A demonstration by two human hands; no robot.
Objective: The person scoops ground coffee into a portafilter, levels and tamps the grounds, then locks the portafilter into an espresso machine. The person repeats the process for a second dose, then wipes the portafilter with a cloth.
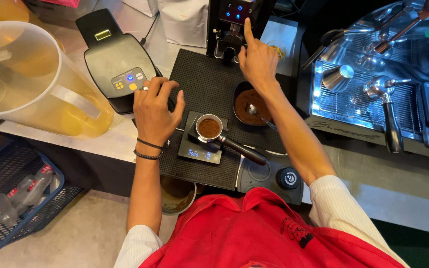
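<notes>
1. Pressing the grinder [234, 20] panel, the right hand [257, 62] extends its index finger to the lit screen — other fingers curled, holding nothing.
2. Left hand [153, 110] rests on the black mat's [204, 84] edge, fingers bent and empty, beside a black device [117, 62] with coloured buttons.
3. Between the arms, a portafilter [214, 131] filled with ground coffee lies on a small scale [199, 149].
4. Just right of it sits a bowl [249, 105] of grounds with a spoon [256, 113].
5. Further out — a pitcher [31, 79] at left, an espresso machine [373, 84] at right.
</notes>
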